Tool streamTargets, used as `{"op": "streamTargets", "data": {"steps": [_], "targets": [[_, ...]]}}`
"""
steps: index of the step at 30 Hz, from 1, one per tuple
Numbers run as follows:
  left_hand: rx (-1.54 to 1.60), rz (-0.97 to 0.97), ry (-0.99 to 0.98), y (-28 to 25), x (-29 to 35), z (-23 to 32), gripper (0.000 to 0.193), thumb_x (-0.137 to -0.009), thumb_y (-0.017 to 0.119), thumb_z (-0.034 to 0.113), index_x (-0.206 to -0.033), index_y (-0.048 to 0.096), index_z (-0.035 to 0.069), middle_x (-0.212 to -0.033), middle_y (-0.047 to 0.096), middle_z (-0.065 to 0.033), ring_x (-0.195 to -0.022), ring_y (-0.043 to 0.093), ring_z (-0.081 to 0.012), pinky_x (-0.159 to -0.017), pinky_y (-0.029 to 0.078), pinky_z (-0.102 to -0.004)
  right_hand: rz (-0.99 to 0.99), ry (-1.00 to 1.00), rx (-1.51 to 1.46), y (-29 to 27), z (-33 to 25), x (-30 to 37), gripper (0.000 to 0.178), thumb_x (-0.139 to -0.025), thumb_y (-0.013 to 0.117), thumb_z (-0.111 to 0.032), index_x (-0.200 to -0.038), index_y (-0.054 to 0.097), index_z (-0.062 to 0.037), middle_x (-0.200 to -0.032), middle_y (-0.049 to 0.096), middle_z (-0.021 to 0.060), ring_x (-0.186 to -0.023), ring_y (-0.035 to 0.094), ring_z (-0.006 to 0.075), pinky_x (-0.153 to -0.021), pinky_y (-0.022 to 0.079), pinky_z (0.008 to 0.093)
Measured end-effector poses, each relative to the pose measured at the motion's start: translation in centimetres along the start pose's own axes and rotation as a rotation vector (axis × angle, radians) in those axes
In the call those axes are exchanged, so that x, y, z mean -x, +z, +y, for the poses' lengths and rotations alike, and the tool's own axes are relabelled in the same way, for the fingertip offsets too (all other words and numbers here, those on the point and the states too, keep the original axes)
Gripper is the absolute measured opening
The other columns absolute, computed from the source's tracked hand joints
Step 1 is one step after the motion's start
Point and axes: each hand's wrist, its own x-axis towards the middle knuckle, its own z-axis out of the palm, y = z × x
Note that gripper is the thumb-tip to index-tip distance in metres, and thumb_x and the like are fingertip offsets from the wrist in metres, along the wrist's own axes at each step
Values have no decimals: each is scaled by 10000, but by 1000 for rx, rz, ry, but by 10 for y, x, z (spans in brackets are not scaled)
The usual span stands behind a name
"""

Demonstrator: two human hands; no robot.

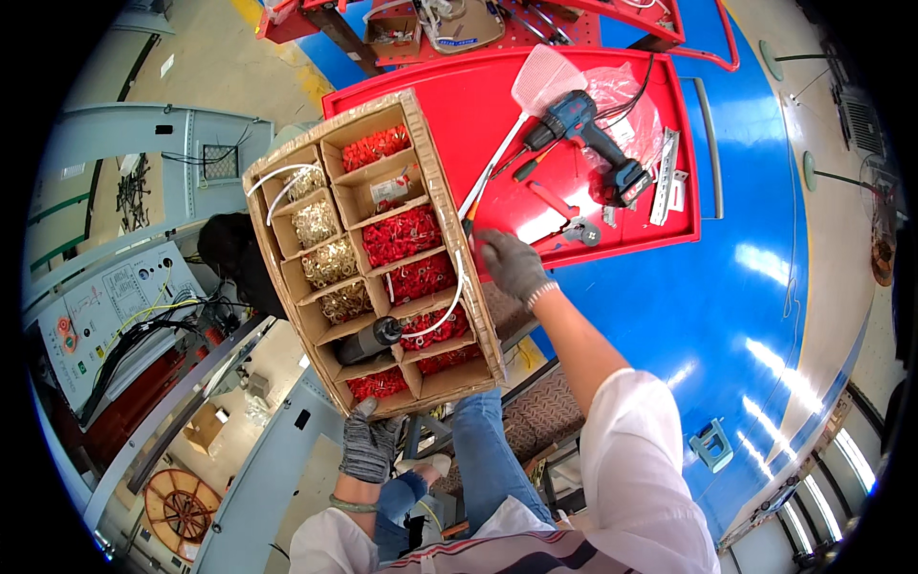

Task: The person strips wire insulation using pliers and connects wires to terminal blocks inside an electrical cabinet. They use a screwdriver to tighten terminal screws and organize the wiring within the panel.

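Observation:
A divided cardboard box (490,335) lies over the left end of the red cart top and reaches toward me. Its compartments hold red terminals (402,236), silvery metal terminals (330,263), white tubing (457,297) and a black cylindrical tool (368,342). My left hand (371,448), in a grey glove, grips the near left corner, thumb up at the rim. At the box's right side is my right hand (516,268), also gloved, its fingers bent against the edge; their tips are partly hidden.
On the red cart top (430,91) lie a cordless drill (593,143), a pink fly swatter (548,81), a red-handled tool (564,210) and metal rails (665,177). A grey cabinet with a control panel (115,320) stands left. A blue stool (710,445) is right.

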Motion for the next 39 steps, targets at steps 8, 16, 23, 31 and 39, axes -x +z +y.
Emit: {"op": "streamTargets", "data": {"steps": [8, 16, 23, 31, 39], "targets": [[-140, -82, 98, -19, -13, 23, 461, -714, 712, 135, -1119, 508, 53, -1011, 611, -126, -868, 645, -276, -671, 606, -356, -69, 23, 258, 66, 29, -57, 361, -805, 603, -237, -1134, 524, -111, -1009, 559, 224, -936, 580, 395, -821, 474, 443], [-60, -70, 2, 13, -44, 0, 478, -743, 650, 56, -1178, 454, 29, -1090, 565, -163, -951, 612, -326, -732, 595, -434, 179, 161, 8, -37, 19, 80, 275, -793, 633, -171, -998, 490, -57, -889, 583, 177, -860, 574, 374, -735, 470, 425], [29, -70, -120, 99, -97, -27, 416, -723, 699, 84, -1070, 480, 20, -980, 565, -147, -856, 618, -308, -624, 621, -343, 491, 248, -546, -35, 39, 184, 402, -877, 541, -267, -1201, 430, -56, -714, 553, 90, -577, 556, 205, -489, 449, 304], [-213, -302, -177, 75, -79, -7, 372, -871, 615, 275, -1120, 488, 30, -1033, 589, -144, -896, 623, -256, -730, 582, -388, 639, 364, -763, 9, 28, 203, 400, -890, 557, -344, -1140, 465, -45, -702, 509, 6, -535, 464, 56, -431, 389, 206], [-144, -204, -42, -95, 15, -45, 358, -874, 608, 278, -1132, 481, 65, -991, 600, -107, -759, 617, -200, -588, 538, -298, 243, -38, -724, 19, -106, 216, 476, -845, 628, -402, -1118, 513, -28, -910, 513, 45, -836, 524, 144, -731, 454, 312]]}}
